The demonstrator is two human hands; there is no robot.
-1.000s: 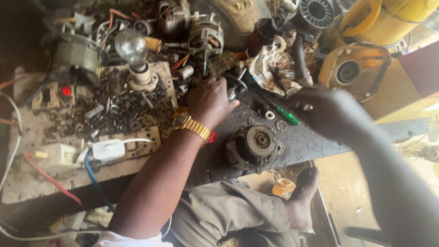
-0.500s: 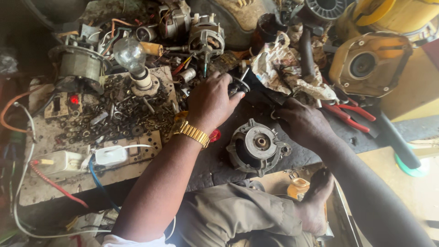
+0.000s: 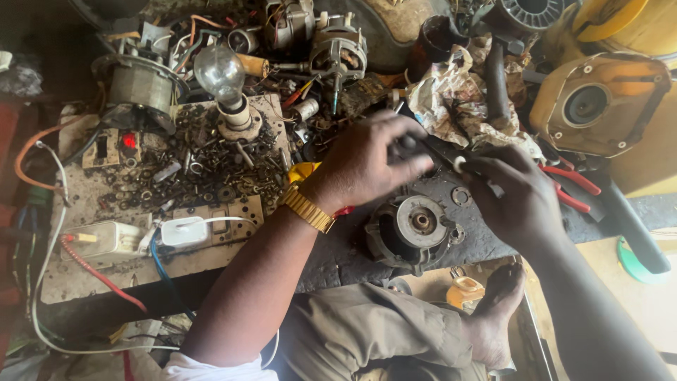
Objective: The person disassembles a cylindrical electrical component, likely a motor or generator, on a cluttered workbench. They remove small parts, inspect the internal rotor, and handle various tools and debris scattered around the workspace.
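Note:
My left hand (image 3: 370,159), with a gold watch (image 3: 307,209) on the wrist, is closed around a small dark part (image 3: 412,144) above the workbench. My right hand (image 3: 518,197) meets it from the right and pinches a thin dark rod (image 3: 451,159) that has a pale ring at the fingertips. The two hands almost touch. Just below them a round grey motor housing (image 3: 412,229) sits on the dark bench top, its centre bearing facing up. What the left hand's fingers cover cannot be made out.
A light bulb (image 3: 220,70) in a holder stands over a heap of screws and washers (image 3: 204,169). Red-handled pliers (image 3: 575,189) and a yellow housing (image 3: 599,102) lie to the right. Motors (image 3: 338,53) and crumpled paper (image 3: 451,99) crowd the back. My knee and foot are below the bench.
My right hand has moved left to meet my left hand above the motor housing. The green-handled screwdriver it held a second ago is out of sight.

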